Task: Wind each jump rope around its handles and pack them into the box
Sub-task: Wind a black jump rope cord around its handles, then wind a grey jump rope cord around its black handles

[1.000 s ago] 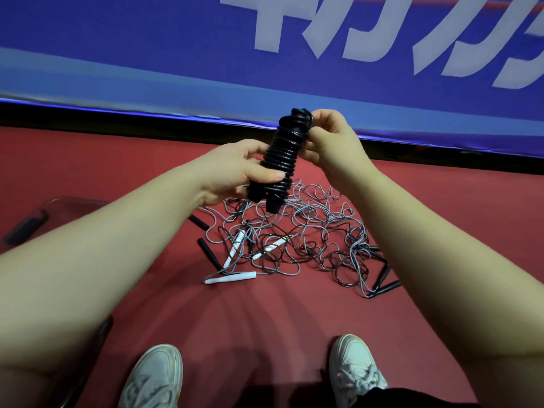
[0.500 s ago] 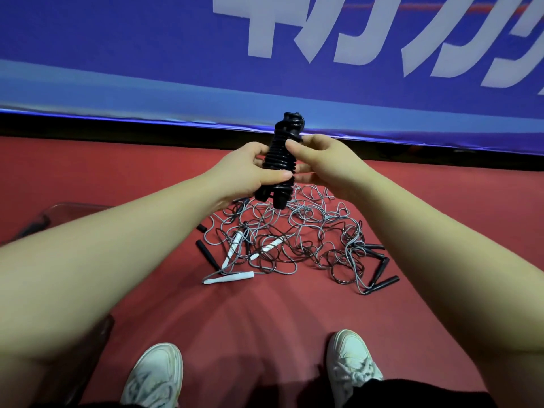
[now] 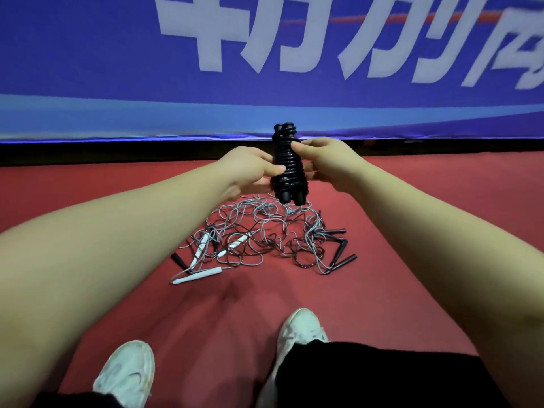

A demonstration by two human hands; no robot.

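A black jump rope (image 3: 287,169), wound tightly around its two handles, stands nearly upright in the air in front of me. My left hand (image 3: 250,169) grips it from the left, thumb across the coils. My right hand (image 3: 326,163) grips it from the right, fingertips on the upper coils. On the red floor below lies a tangled pile of loose ropes (image 3: 262,240), grey and dark cords with white handles (image 3: 195,275) and black handles (image 3: 341,254). No box shows in this view.
A blue banner with white lettering (image 3: 265,83) runs along the far edge of the red floor (image 3: 397,260). My two white shoes (image 3: 126,375) (image 3: 300,331) stand near the bottom, close to the pile.
The wound bundle has turned from tilted to nearly upright. My right hand came down from its top end to its side. The view swung left, and the clear container at the left left the picture.
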